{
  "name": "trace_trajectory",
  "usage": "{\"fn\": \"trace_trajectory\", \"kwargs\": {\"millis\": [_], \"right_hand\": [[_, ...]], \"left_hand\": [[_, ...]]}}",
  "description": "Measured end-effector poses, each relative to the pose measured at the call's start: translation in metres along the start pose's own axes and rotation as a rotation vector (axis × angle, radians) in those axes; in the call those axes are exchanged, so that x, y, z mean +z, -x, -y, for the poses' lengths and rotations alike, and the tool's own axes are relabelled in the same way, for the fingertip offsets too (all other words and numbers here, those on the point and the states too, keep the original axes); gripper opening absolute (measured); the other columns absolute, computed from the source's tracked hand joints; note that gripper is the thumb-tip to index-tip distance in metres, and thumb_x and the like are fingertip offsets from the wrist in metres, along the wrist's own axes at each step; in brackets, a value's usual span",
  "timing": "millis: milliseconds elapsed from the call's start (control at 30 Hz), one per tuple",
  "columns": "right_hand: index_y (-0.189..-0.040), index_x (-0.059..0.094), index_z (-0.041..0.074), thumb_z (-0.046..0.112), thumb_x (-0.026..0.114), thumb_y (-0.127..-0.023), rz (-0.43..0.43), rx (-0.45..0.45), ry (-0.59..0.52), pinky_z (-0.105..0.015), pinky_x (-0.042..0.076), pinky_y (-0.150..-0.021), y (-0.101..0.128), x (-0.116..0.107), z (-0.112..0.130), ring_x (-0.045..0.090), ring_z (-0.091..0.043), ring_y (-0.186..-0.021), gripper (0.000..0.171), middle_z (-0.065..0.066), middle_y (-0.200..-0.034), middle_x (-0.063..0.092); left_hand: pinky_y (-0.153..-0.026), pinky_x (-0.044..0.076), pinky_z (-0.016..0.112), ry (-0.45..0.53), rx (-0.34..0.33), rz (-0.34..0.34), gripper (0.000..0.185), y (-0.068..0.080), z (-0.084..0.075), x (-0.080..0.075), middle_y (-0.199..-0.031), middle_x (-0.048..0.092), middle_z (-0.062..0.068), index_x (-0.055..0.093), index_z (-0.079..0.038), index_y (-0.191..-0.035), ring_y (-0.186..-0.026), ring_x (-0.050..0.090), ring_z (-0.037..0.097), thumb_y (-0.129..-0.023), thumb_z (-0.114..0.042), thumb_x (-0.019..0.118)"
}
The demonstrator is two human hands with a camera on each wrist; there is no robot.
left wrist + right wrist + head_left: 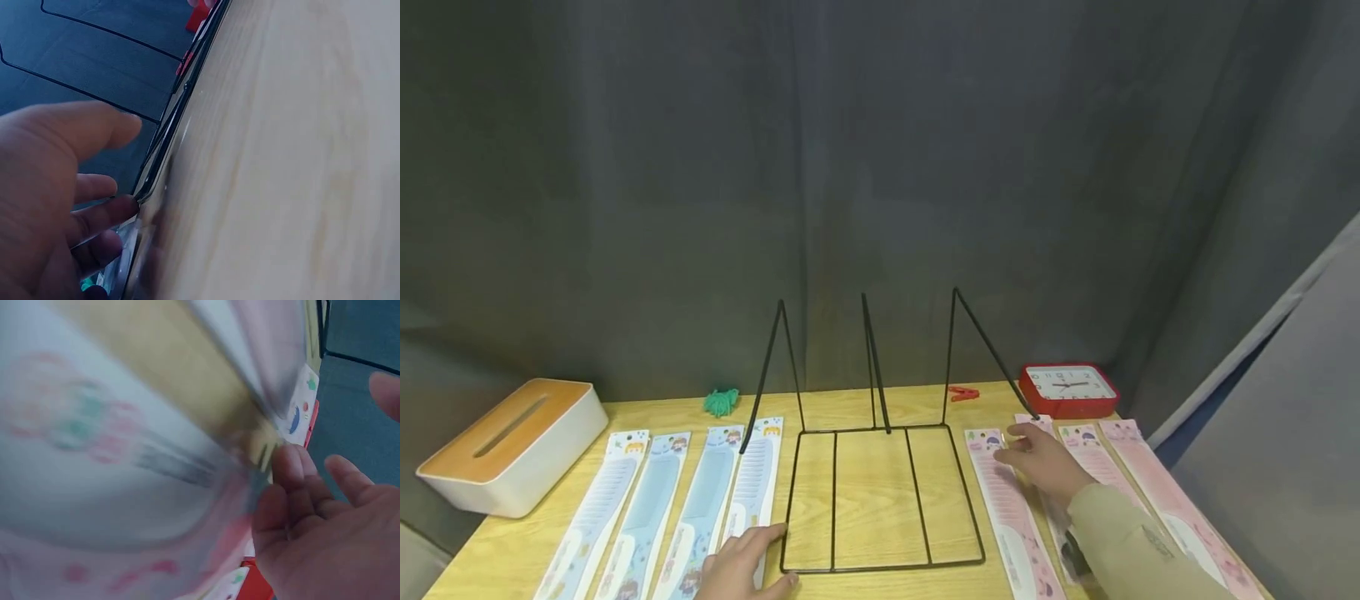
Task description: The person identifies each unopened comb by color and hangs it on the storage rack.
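While loosely spread fingers of the left hand (741, 567) touch the near-left corner of the wire rack (833, 500), the right hand (1048, 465), fingers relaxed, is over pink comb packs (1011, 508) toward the right edge of the worktop (486, 558); the rack stands centrally.

The right sleeve (1120, 527) is pale khaki-beige and long, its cuff (1081, 498) ending at the wrist; a dark marking (1157, 542), too small to read, sits on the forearm cloth. A dark piece (1074, 556) shows below the cuff, its shape unclear. The left hand (745, 567) and right hand (1047, 462) are bare
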State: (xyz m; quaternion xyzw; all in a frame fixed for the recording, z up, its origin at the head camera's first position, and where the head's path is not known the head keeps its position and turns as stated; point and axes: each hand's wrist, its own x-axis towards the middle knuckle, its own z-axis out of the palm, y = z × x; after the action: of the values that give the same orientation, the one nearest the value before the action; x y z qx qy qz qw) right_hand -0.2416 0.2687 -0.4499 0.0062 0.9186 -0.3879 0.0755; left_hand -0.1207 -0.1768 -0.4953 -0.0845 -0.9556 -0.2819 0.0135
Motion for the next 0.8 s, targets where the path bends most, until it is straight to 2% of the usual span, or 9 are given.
{"fn": "trace_trajectory", "kwargs": {"millis": [100, 200, 333, 467, 633, 800], "right_hand": [[-0.145, 0.040, -0.006, 0.038, 0.068, -0.094, 0.039, 0.021, 0.000, -0.057, 0.047, -0.098, -0.008, 0.000, 0.005, 0.058, -0.040, -0.119, 0.073, -0.028, -0.135, 0.055], [-0.148, 0.034, -0.007, 0.034, 0.068, -0.095, 0.068, 0.041, -0.070, -0.059, 0.044, -0.100, -0.018, 0.000, 0.005, 0.054, -0.046, -0.122, 0.075, -0.032, -0.140, 0.048], [-0.149, 0.031, -0.009, 0.032, 0.069, -0.094, 0.056, 0.051, -0.062, -0.062, 0.041, -0.103, -0.031, -0.001, -0.002, 0.046, -0.052, -0.129, 0.078, -0.036, -0.147, 0.039], [-0.147, 0.035, -0.009, 0.032, 0.071, -0.091, 0.013, 0.038, 0.026, -0.062, 0.039, -0.105, -0.039, -0.001, -0.009, 0.043, -0.053, -0.132, 0.078, -0.037, -0.147, 0.039], [-0.144, 0.041, -0.008, 0.032, 0.073, -0.090, 0.005, -0.013, 0.070, -0.060, 0.039, -0.106, -0.042, 0.005, -0.012, 0.044, -0.051, -0.132, 0.075, -0.033, -0.145, 0.046], [-0.132, 0.055, -0.008, 0.034, 0.074, -0.088, -0.021, -0.080, 0.197, -0.058, 0.045, -0.099, -0.043, 0.009, -0.009, 0.055, -0.048, -0.122, 0.063, -0.029, -0.132, 0.059]], "left_hand": [[-0.078, 0.047, 0.058, -0.020, 0.021, -0.013, 0.062, 0.001, 0.003, 0.002, -0.121, 0.065, 0.000, 0.065, -0.013, -0.127, -0.108, 0.062, 0.031, -0.079, -0.050, 0.079], [-0.078, 0.047, 0.055, -0.020, 0.049, -0.028, 0.060, 0.001, 0.004, 0.003, -0.120, 0.065, -0.002, 0.067, -0.014, -0.125, -0.108, 0.063, 0.030, -0.079, -0.050, 0.080], [-0.079, 0.046, 0.055, 0.002, 0.046, 0.006, 0.057, -0.001, 0.002, 0.002, -0.119, 0.063, -0.004, 0.068, -0.015, -0.123, -0.108, 0.062, 0.028, -0.081, -0.052, 0.078], [-0.078, 0.046, 0.054, 0.020, 0.029, 0.042, 0.056, -0.003, 0.001, 0.001, -0.118, 0.062, -0.005, 0.069, -0.015, -0.122, -0.108, 0.062, 0.029, -0.082, -0.054, 0.076], [-0.075, 0.045, 0.048, 0.018, 0.035, 0.033, 0.052, -0.004, 0.001, -0.002, -0.116, 0.063, -0.005, 0.070, -0.014, -0.119, -0.104, 0.063, 0.027, -0.081, -0.048, 0.080], [-0.076, 0.046, 0.049, 0.013, 0.037, 0.027, 0.048, -0.006, 0.001, -0.005, -0.113, 0.063, -0.006, 0.071, -0.015, -0.116, -0.100, 0.065, 0.025, -0.079, -0.044, 0.082]]}}
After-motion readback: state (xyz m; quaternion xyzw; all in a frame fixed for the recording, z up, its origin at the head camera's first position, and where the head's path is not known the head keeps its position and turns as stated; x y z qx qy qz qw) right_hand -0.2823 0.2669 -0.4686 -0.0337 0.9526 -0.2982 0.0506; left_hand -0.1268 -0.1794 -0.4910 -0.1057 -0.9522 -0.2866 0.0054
